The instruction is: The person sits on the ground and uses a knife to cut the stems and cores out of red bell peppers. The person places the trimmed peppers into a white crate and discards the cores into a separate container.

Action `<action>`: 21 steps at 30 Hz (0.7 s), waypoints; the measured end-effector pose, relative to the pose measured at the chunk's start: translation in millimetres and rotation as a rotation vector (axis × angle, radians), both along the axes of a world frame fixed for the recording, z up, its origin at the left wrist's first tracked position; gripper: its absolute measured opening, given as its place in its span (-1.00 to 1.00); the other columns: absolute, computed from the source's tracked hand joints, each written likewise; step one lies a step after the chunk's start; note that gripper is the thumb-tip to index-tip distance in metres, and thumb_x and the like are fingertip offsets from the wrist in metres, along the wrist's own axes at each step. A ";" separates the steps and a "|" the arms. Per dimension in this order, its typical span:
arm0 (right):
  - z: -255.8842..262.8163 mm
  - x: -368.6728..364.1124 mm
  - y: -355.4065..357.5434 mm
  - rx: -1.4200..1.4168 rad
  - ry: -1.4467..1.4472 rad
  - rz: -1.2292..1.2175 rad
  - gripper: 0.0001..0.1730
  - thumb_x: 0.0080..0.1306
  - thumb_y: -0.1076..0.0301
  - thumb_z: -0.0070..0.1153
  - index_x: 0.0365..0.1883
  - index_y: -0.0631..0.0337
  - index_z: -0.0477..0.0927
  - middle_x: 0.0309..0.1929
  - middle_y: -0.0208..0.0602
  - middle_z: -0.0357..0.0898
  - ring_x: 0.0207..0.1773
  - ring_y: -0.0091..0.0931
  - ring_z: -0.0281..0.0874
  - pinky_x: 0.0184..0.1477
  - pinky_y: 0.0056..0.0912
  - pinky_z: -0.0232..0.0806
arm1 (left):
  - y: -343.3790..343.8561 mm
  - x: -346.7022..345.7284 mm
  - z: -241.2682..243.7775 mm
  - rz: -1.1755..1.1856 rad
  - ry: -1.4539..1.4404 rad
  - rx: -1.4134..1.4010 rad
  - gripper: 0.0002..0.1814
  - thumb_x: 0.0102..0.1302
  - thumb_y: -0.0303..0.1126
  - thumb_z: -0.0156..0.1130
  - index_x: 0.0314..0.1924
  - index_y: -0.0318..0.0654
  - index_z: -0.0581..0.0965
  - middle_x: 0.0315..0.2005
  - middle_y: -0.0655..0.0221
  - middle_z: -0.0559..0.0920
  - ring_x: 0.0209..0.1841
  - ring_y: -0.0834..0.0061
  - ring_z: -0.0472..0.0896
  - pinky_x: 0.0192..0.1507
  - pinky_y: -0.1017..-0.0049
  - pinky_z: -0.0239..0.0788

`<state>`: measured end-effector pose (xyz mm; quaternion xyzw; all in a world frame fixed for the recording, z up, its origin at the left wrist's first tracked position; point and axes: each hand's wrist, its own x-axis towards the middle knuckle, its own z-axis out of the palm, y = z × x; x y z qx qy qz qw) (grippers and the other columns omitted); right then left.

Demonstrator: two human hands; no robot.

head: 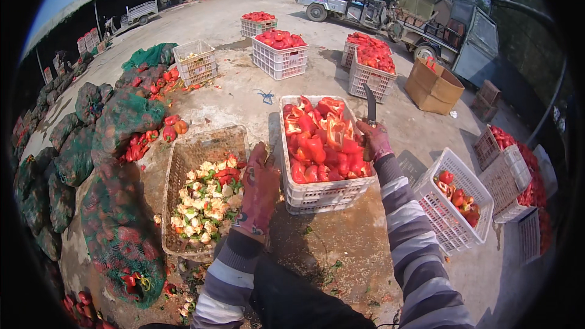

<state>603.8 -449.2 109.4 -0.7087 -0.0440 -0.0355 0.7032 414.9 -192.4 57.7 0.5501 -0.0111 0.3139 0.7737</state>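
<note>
My right hand (375,139), in a patterned glove, grips a knife with a curved dark blade (369,103) pointing up and away. It is at the right rim of a white plastic crate (329,194) heaped with cut red bell pepper pieces (315,146). My gloved left hand (259,187) stands between this crate and a dirty plastic crate (167,219) on the left. Its fingers stretch forward, and I see nothing in them. Pale pepper cores with green stems (201,205) and a few red pieces lie in the dirty crate.
Green mesh sacks of peppers (123,233) line the left, with loose red peppers (137,146) beside them. A white crate with some peppers (475,233) stands tilted at right. Farther off are filled crates (279,61), a cardboard box (432,89) and cargo tricycles (331,2).
</note>
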 end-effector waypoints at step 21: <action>37.8 -342.1 282.1 0.028 0.498 1.283 -0.46 0.25 0.47 0.06 0.21 0.39 0.33 -0.21 -0.25 0.59 -0.57 -0.72 0.32 -0.51 -0.67 0.20 | 232.1 -427.3 -134.8 0.594 1.386 0.190 -0.45 0.16 0.04 0.22 -0.13 -0.38 0.60 -0.23 0.03 0.66 -0.08 0.14 0.61 -0.03 0.28 0.37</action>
